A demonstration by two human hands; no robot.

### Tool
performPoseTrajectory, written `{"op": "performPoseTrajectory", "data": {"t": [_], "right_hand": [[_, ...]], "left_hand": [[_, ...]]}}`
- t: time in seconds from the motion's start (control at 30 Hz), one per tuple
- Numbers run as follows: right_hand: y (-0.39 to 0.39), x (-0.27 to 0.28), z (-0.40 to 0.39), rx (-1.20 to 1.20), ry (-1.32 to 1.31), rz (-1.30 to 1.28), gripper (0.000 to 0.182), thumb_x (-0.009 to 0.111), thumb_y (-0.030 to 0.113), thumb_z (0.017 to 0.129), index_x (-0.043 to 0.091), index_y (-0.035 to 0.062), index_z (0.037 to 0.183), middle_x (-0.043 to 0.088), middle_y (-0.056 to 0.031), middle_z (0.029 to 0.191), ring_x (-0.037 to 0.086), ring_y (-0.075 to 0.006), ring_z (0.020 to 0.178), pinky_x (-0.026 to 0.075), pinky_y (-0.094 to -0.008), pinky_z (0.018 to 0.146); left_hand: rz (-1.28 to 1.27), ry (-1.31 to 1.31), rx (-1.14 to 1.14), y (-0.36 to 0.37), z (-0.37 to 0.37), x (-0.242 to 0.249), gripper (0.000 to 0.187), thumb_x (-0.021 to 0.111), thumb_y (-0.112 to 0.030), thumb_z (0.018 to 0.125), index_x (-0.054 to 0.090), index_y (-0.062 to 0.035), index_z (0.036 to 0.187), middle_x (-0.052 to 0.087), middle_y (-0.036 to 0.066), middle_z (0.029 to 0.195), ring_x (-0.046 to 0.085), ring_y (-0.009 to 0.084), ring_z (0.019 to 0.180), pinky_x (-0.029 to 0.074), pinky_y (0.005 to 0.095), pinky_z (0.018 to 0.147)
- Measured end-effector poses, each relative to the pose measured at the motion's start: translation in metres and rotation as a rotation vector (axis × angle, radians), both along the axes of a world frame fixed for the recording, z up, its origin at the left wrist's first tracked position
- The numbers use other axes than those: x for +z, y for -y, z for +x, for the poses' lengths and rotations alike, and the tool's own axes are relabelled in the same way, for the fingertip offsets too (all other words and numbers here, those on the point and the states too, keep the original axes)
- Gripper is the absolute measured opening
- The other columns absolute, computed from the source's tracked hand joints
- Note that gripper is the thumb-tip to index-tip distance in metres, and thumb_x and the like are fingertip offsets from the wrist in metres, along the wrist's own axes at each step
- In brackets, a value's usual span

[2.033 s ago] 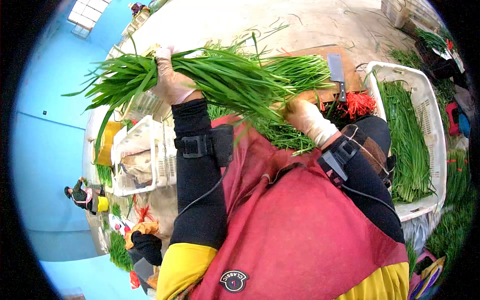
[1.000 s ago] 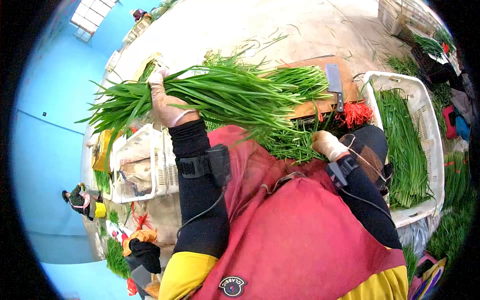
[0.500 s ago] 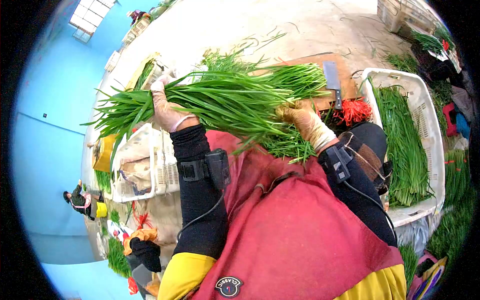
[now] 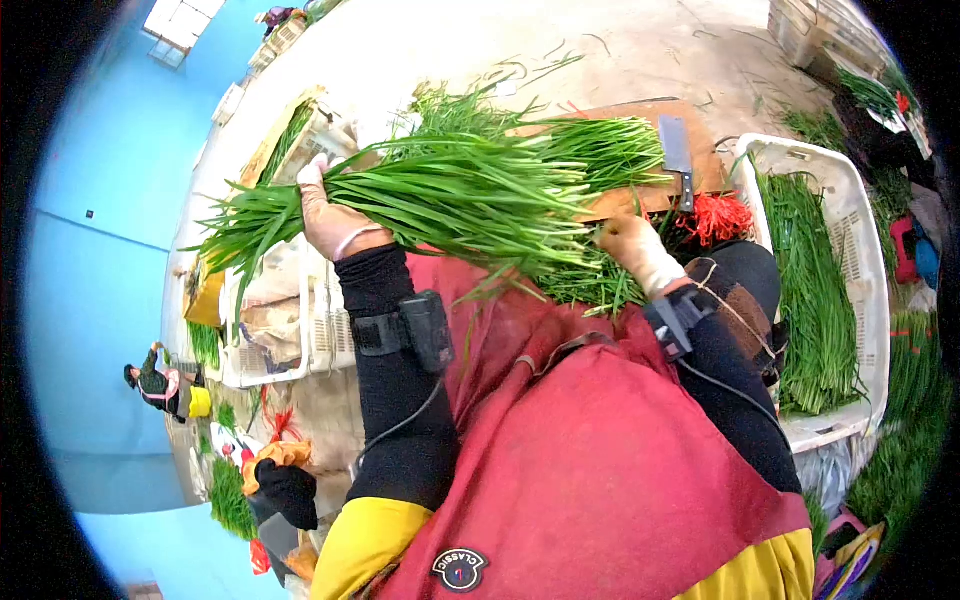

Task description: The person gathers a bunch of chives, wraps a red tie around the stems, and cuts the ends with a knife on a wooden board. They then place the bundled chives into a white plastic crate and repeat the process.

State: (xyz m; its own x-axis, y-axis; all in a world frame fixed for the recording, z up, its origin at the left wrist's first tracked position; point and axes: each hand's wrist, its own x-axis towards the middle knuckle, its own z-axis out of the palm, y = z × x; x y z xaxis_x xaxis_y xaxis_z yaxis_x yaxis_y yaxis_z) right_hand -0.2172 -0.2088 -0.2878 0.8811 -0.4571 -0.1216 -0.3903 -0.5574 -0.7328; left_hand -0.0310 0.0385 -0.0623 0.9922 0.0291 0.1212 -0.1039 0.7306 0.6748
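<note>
My gloved left hand (image 4: pixel 335 222) is wrapped around a large bunch of garlic chives (image 4: pixel 470 195) near its leafy end. The bunch lies sideways across my front, pale stem ends toward the right. Beside those stem ends is my gloved right hand (image 4: pixel 640 255), its fingers curled together; what they pinch, if anything, I cannot make out. Below it, loose chives (image 4: pixel 600 290) rest by my red apron (image 4: pixel 580 440). More chives (image 4: pixel 620 150) lie on a brown board (image 4: pixel 708 130), next to a cleaver (image 4: pixel 677 150) with a dark handle. Red ties (image 4: pixel 717 220) sit in front of the board.
At the right stands a white crate (image 4: pixel 872 270) of chives. White crates (image 4: pixel 330 320) are also at my left. A person (image 4: pixel 165 385) is farther off by the blue wall (image 4: pixel 110 300). Chive scraps lie on the pale floor (image 4: pixel 650 50).
My right hand has come away from the stem ends, slightly to the right, and its fingers have curled. My left hand keeps its hold, and the stem ends look more fanned.
</note>
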Motion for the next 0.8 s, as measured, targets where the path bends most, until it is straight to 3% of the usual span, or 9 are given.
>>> {"op": "performPoseTrajectory", "data": {"t": [0.07,0.1,0.13,0.23,0.47,0.53,0.67,0.73,0.8], "right_hand": [[0.002,-0.001,-0.015,-0.002,-0.078,0.044,0.029,0.066,0.031,0.077,0.069,0.0041,0.086,0.068,-0.0176,0.081,0.065,-0.0312,0.079,0.05,-0.041,0.073],[0.007,-0.045,-0.009,-0.127,0.084,0.498,0.025,0.066,0.027,0.078,0.07,0.0025,0.085,0.069,-0.012,0.077,0.064,-0.0252,0.075,0.05,-0.0372,0.072],[0.004,-0.03,-0.006,-0.119,0.166,0.677,0.026,0.065,0.023,0.083,0.07,-0.0004,0.093,0.07,-0.0079,0.086,0.062,-0.0184,0.083,0.048,-0.0312,0.079],[-0.023,0.068,-0.011,0.117,0.361,0.883,0.047,0.061,0.027,0.09,0.055,-0.0033,0.125,0.063,-0.0096,0.117,0.056,-0.0166,0.107,0.041,-0.0273,0.095],[-0.049,0.06,0.02,0.12,0.406,1.001,0.042,0.074,0.013,0.078,0.06,-0.0005,0.115,0.065,-0.0055,0.106,0.059,-0.0161,0.091,0.048,-0.0308,0.083],[-0.057,0.057,0.024,0.021,0.38,1.26,0.039,0.074,0.008,0.076,0.062,-0.0004,0.112,0.066,-0.0054,0.101,0.06,-0.0152,0.085,0.05,-0.0295,0.077],[-0.053,0.044,0.022,-0.042,0.231,0.909,0.028,0.062,0.011,0.082,0.062,0.0051,0.11,0.067,-0.0063,0.099,0.062,-0.0187,0.081,0.051,-0.0289,0.071],[-0.041,0.0,0.033,0.075,0.36,0.367,0.025,0.057,0.01,0.083,0.063,0.006,0.107,0.068,-0.009,0.099,0.064,-0.0237,0.084,0.052,-0.0327,0.073],[-0.027,-0.014,0.049,0.133,0.477,-0.677,0.028,0.057,0.01,0.08,0.064,0.0079,0.107,0.068,-0.0116,0.1,0.065,-0.0264,0.087,0.052,-0.037,0.075]], "left_hand": [[0.021,-0.021,0.049,-0.013,0.005,-0.006,0.016,0.061,-0.022,0.088,0.06,-0.0062,0.091,0.06,0.01,0.083,0.061,0.0269,0.074,0.054,0.0423,0.067],[0.021,-0.009,0.011,-0.022,0.013,-0.014,0.018,0.06,-0.024,0.088,0.06,-0.0062,0.094,0.062,0.011,0.089,0.061,0.0278,0.08,0.053,0.0443,0.073],[0.022,0.0,-0.034,-0.028,0.019,-0.021,0.021,0.059,-0.025,0.089,0.061,-0.0062,0.096,0.064,0.012,0.095,0.061,0.0286,0.086,0.052,0.0462,0.079],[-0.021,-0.001,-0.068,-0.025,0.016,-0.026,0.014,0.059,-0.02,0.088,0.06,-0.0059,0.091,0.059,0.008,0.08,0.06,0.0238,0.074,0.054,0.0412,0.069],[0.036,-0.017,-0.027,-0.006,0.007,-0.04,0.018,0.059,-0.024,0.09,0.061,-0.0064,0.093,0.063,0.007,0.083,0.061,0.0235,0.077,0.053,0.0399,0.074],[0.05,-0.017,-0.026,-0.006,0.006,-0.04,0.017,0.061,-0.024,0.089,0.062,-0.0078,0.092,0.063,0.007,0.084,0.061,0.0237,0.078,0.053,0.04,0.075],[0.098,-0.101,-0.115,-0.002,-0.003,-0.04,0.021,0.065,-0.024,0.082,0.06,-0.0046,0.088,0.065,0.011,0.083,0.063,0.0292,0.077,0.054,0.0449,0.074],[0.074,-0.187,-0.227,-0.002,-0.007,-0.041,0.03,0.066,-0.032,0.08,0.058,-0.0039,0.09,0.064,0.019,0.089,0.062,0.0353,0.083,0.052,0.0489,0.079],[0.036,-0.223,-0.476,-0.001,-0.013,-0.038,0.032,0.063,-0.036,0.083,0.058,-0.0051,0.089,0.065,0.022,0.095,0.063,0.0366,0.086,0.052,0.0512,0.081]]}}
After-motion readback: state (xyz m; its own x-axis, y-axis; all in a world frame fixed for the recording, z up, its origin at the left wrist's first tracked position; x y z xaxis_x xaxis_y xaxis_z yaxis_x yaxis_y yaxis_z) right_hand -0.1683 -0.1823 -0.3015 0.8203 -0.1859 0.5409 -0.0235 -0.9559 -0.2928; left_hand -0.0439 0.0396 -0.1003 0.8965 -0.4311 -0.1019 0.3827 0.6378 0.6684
